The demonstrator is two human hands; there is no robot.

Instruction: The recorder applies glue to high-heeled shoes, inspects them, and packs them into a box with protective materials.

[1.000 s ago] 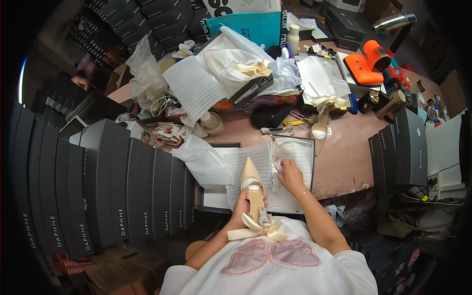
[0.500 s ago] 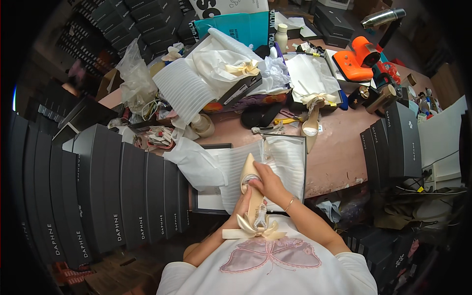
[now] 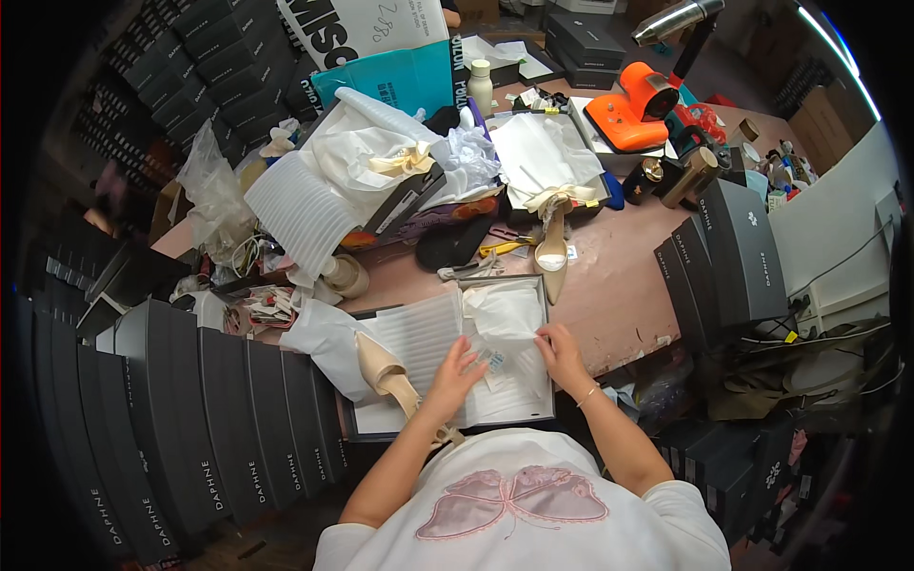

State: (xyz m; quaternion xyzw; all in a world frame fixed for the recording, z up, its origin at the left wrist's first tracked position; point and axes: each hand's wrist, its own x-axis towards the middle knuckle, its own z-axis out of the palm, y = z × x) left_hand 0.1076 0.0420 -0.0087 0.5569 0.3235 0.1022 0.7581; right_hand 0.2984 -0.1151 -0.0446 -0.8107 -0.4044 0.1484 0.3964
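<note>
Workroom is crammed with boxes; the tall dark row of shoe boxes (image 3: 209, 428) stands at your left. Pink desk (image 3: 614, 295) next, its far side cluttered. On it, right in front of you, the open box (image 3: 551, 400) sits lined with white wrap. Ribbed foam sheet (image 3: 414, 328) spreads to the left, white tissue (image 3: 505, 314) lies over the upper part of the right half.

Cream pointed shoe (image 3: 379, 364) lies at the left of the box — toe up and away from you, rear end partly behind your left forearm. Second cream shoe (image 3: 553, 252) is on the desk just beyond the box's far right corner.

Left hand (image 3: 455, 377) is over the middle of the box, fingers apart and loosely curled, nothing visible in them. Right hand (image 3: 564, 360) has its fingertips at the tissue's right edge; can't tell if they're clamped on it. Small clear packet (image 3: 495, 363) lies between your hands.

My read: step in hand is arranging the tissue and packet inside the box. Next move calls for a light pinch — thin paper will likely crease or tear — and a left forearm kept clear of the shoe.
</note>
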